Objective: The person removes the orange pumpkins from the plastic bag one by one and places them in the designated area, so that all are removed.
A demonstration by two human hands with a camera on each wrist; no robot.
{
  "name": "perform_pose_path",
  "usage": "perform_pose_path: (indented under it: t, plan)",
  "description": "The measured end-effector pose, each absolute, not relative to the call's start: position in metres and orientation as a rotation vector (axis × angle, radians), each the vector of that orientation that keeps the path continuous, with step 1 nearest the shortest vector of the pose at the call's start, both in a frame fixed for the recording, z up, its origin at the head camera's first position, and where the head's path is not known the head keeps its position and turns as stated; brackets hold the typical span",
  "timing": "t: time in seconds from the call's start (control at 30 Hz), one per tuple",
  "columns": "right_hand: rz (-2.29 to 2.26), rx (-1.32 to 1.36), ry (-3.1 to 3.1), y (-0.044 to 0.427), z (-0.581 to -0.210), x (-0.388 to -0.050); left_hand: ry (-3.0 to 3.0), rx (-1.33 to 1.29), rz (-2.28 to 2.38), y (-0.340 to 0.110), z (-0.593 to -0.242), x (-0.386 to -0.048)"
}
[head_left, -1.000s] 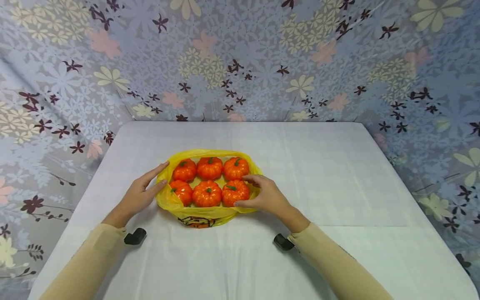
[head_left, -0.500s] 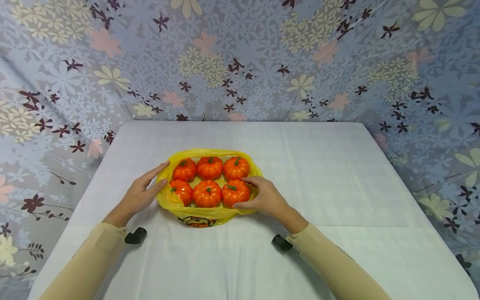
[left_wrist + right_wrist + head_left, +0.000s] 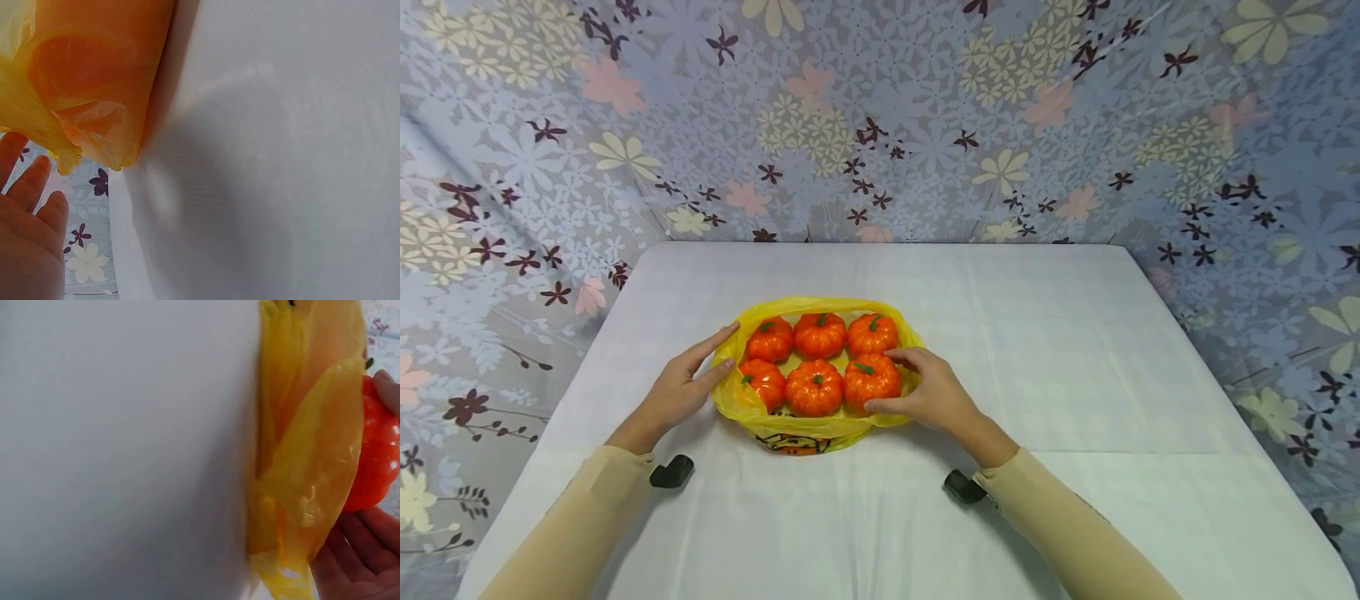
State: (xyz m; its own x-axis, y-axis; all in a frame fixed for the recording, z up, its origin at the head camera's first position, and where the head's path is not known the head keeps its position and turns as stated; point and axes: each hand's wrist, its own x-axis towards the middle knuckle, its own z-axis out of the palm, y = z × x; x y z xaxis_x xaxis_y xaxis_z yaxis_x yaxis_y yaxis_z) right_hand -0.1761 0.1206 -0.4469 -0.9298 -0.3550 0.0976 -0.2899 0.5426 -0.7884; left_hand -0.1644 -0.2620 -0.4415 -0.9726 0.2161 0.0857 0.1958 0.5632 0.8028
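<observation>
In the head view, a yellow plastic bag (image 3: 811,423) lies spread around several orange toy pumpkins (image 3: 814,389) with green stems, set in two rows. My left hand (image 3: 673,392) touches the bag's left rim, fingers extended. My right hand (image 3: 936,392) grips the front-right pumpkin (image 3: 871,383) between thumb and fingers, at the bag's right side. The right wrist view shows that red-orange pumpkin (image 3: 378,450) between the thumb and fingers of my right hand (image 3: 362,550), beside the bag (image 3: 312,462). In the left wrist view my left hand (image 3: 31,231) is beside the bag (image 3: 94,81).
A white cloth covers the table (image 3: 1060,350). Behind it and at both sides hangs a flowered curtain (image 3: 880,125). Small black devices (image 3: 672,472) are at both wrists, near the beige sleeves.
The front-right pumpkin has shifted slightly toward the back and its stem sits a little higher in the head view. My right hand stays around it; my left hand has not visibly moved.
</observation>
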Motion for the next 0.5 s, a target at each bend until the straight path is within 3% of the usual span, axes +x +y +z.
perform_pose_path:
  t: [0.5]
  plan:
    - [-1.604,-0.555,2.701,0.134,-0.432,-0.180,2.761,0.392,1.449,-0.263,-0.446,-0.163]
